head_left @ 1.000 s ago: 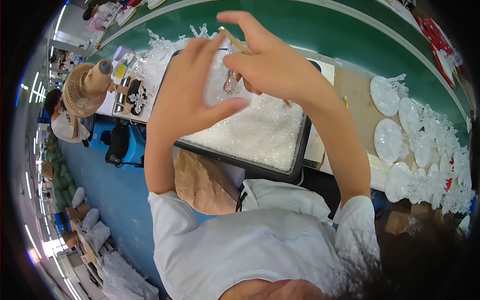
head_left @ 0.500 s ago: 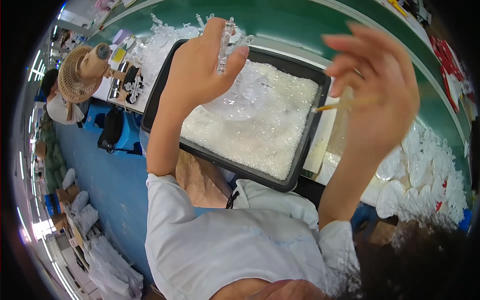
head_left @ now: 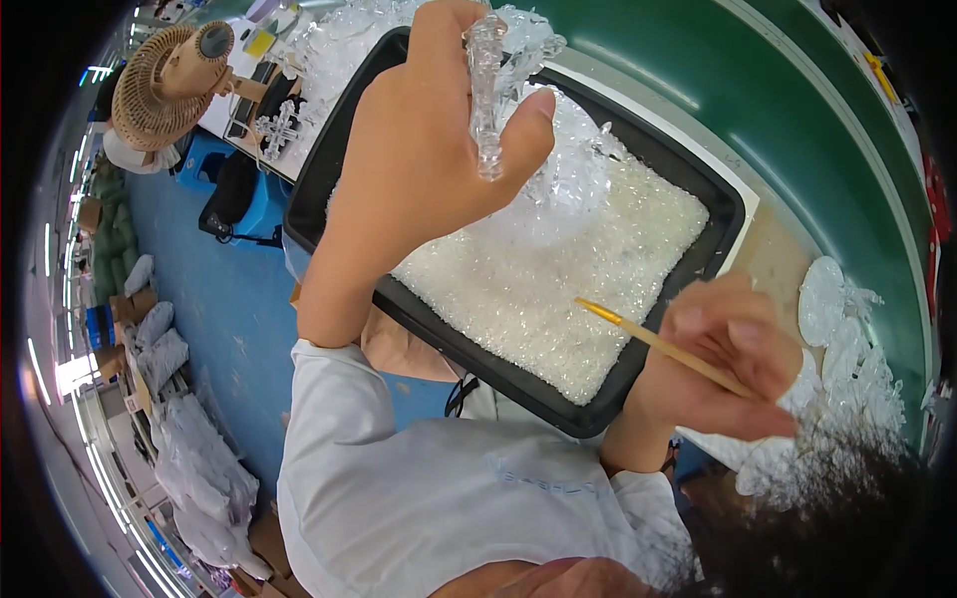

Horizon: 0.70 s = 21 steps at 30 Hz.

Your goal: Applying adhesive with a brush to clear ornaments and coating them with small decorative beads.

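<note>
My left hand (head_left: 419,149) is closed on a clear plastic ornament (head_left: 485,95), an ornate post showing between thumb and fingers. Below that hand, a rounded translucent clear piece (head_left: 568,189) lies over the granules; I cannot tell whether it is joined to the ornament. Between the fingers of my right hand (head_left: 733,359) is a thin paintbrush (head_left: 663,346), its yellow ferrule and tip pointing left over the tray. White, glittering granules (head_left: 518,309) fill the black tray (head_left: 469,356), which sits in front of my body. My left forearm crosses the tray's left side.
Heaps of clear plastic parts lie at the far left (head_left: 344,50) and on the right (head_left: 847,359). A green surface (head_left: 678,60) runs behind the tray. To the left are a beige fan (head_left: 164,90), a blue stool (head_left: 249,199) and another person (head_left: 135,154).
My right hand has come down and nearer to my body, with the paintbrush swinging over the granules. My left hand and the ornament have shifted slightly right. The whole view has tilted.
</note>
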Tool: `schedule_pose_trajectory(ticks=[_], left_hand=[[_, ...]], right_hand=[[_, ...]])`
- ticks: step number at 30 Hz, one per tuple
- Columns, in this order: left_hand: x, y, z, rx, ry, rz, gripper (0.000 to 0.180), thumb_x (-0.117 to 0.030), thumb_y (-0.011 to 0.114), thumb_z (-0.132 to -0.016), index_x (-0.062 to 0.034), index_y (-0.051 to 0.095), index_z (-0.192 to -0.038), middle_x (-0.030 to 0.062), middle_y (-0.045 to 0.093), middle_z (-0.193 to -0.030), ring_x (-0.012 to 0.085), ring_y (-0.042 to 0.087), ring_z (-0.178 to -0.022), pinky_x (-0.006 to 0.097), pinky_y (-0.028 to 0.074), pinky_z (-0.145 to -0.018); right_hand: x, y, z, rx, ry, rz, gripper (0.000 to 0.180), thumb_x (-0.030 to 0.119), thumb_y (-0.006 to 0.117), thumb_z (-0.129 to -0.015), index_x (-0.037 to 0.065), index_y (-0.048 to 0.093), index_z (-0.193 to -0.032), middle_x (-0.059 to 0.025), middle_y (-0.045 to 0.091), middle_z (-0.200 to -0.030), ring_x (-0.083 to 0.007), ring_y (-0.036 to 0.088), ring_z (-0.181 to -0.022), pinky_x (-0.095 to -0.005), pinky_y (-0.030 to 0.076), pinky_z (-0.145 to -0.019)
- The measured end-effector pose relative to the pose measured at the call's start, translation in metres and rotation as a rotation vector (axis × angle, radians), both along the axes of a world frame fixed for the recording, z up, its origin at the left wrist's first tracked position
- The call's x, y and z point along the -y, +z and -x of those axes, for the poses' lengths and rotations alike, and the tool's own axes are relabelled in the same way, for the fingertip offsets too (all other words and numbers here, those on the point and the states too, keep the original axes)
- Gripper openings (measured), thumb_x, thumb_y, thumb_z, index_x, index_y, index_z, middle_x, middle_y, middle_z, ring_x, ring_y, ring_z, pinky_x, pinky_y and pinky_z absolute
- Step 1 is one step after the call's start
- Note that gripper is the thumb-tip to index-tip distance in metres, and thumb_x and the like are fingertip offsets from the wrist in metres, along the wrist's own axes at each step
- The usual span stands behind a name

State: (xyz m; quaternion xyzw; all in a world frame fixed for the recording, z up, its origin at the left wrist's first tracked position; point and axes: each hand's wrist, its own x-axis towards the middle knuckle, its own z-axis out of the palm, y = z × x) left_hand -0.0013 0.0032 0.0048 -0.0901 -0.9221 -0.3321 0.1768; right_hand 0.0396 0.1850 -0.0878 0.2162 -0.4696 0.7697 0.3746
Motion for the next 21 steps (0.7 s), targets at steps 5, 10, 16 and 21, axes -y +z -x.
schedule_pose_trajectory(ticks=[5,10,16,21], left_hand=[[0.019,-0.024,0.011,-0.198,-0.115,0.122,0.045,-0.014,0.07,-0.079,-0.0036,0.05,-0.118,0.0008,0.051,-0.075,0.0099,0.051,-0.064,0.025,0.039,-0.056],[0.021,-0.027,0.005,-0.163,-0.156,-0.005,0.055,-0.015,0.071,-0.074,-0.0032,0.048,-0.123,-0.0002,0.05,-0.083,0.0069,0.047,-0.071,0.022,0.037,-0.061],[0.014,-0.038,-0.003,-0.21,-0.191,0.082,0.068,-0.023,0.074,-0.071,-0.0004,0.039,-0.125,0.0049,0.053,-0.089,0.0074,0.043,-0.072,0.022,0.035,-0.062],[0.012,-0.043,-0.008,-0.276,-0.256,-0.195,0.071,-0.019,0.075,-0.07,0.001,0.036,-0.126,0.0121,0.056,-0.1,0.0112,0.049,-0.075,0.024,0.042,-0.069]], right_hand=[[-0.012,0.003,-0.016,0.098,0.09,-0.202,0.066,0.062,0.019,-0.097,0.005,0.051,-0.11,-0.0203,0.059,-0.073,-0.0167,0.043,-0.041,-0.0242,0.034,-0.035],[-0.01,0.0,-0.025,0.11,-0.02,-0.215,0.043,0.049,0.046,-0.099,0.009,0.044,-0.116,-0.0193,0.061,-0.085,-0.0174,0.049,-0.047,-0.0251,0.04,-0.04],[-0.028,0.018,-0.023,0.141,0.174,-0.718,0.033,0.014,0.076,-0.082,0.007,0.053,-0.105,-0.0161,0.061,-0.092,-0.0241,0.06,-0.063,-0.028,0.05,-0.049],[-0.02,0.019,-0.027,0.072,0.111,-0.774,0.03,0.014,0.077,-0.081,0.002,0.056,-0.099,-0.0179,0.062,-0.094,-0.0274,0.063,-0.068,-0.0316,0.054,-0.053]])
